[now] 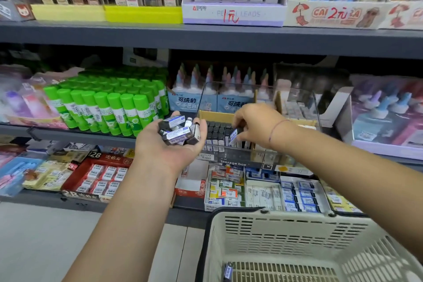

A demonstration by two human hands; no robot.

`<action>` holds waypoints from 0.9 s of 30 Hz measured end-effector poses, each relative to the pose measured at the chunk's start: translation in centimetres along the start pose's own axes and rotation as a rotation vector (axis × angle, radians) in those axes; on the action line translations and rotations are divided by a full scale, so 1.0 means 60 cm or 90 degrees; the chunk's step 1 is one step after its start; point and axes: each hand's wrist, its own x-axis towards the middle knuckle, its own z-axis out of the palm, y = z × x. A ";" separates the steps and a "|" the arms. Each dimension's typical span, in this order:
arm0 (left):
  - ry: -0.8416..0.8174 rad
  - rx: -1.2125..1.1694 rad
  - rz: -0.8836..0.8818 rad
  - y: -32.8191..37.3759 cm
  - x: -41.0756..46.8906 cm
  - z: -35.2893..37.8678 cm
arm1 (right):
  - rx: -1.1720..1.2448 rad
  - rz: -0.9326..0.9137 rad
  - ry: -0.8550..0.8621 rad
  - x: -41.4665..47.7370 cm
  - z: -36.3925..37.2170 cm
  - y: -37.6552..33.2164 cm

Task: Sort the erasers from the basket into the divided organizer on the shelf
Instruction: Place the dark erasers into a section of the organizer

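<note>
Judging by the hands, placing was the step in hand: one eraser (234,136) was pinched between thumb and fingertips of the right hand (254,126) at the rows in the divided organizer (240,158), while a pile of erasers (177,131) was cradled in the upturned left hand (164,151), fingers curled round it. An upright drop into a free slot was probably called for next, past the organizer's clear wall; glue sticks (109,107) were ranked alongside, and a stray eraser (228,270) was left in the basket (274,220).

Organizer (242,155) on shelf (91,137), glue sticks (107,107) left of it, basket (274,215) in front.
</note>
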 end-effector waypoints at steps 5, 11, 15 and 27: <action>-0.006 -0.004 -0.013 0.003 0.001 0.008 | -0.046 -0.034 -0.020 0.015 0.034 -0.010; -0.005 -0.003 -0.011 0.007 0.001 0.011 | -0.042 -0.052 -0.034 0.021 0.041 -0.014; -0.008 0.005 -0.017 0.004 0.000 0.009 | -0.027 -0.060 -0.020 0.025 0.047 -0.011; -0.013 0.020 -0.038 -0.005 -0.004 0.002 | 0.164 -0.035 0.112 -0.012 0.003 -0.002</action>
